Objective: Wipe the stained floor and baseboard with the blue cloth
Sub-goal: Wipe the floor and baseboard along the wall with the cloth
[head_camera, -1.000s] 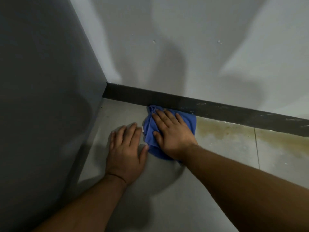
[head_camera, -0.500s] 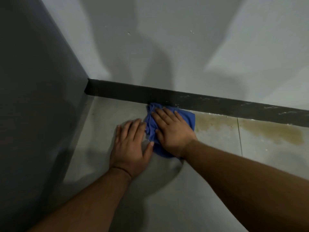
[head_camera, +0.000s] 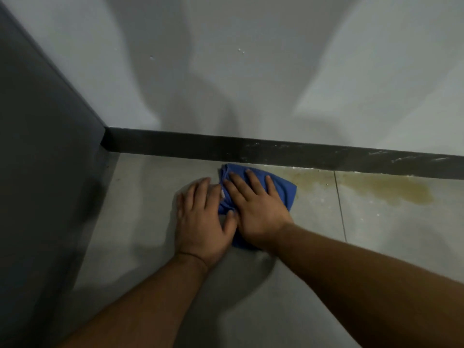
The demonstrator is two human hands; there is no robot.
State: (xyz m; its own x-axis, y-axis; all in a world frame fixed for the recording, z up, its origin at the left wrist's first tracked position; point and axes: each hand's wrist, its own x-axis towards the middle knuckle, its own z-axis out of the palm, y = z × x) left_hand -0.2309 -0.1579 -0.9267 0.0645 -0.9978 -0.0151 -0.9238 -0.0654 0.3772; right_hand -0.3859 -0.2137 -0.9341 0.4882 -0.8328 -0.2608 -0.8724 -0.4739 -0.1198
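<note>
Two hands, fingers splayed flat: right hand (head_camera: 256,209) on bunched blue cloth (head_camera: 286,190), left hand (head_camera: 200,219) w/ smooth floor (head_camera: 140,197).

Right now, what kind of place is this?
Likely an indoor room corner: pale wall meeting a dark baseboard, grey tiled floor with a yellowish stain beside the blue cloth.

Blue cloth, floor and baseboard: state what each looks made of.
Blue cloth: soft fabric, likely microfibre; it bunches and folds under the right hand.
Floor: matte grey tile, judging by the thin straight joint line.
Baseboard: dark, matte and rigid; whether tile, wood or plastic cannot be told.
</note>
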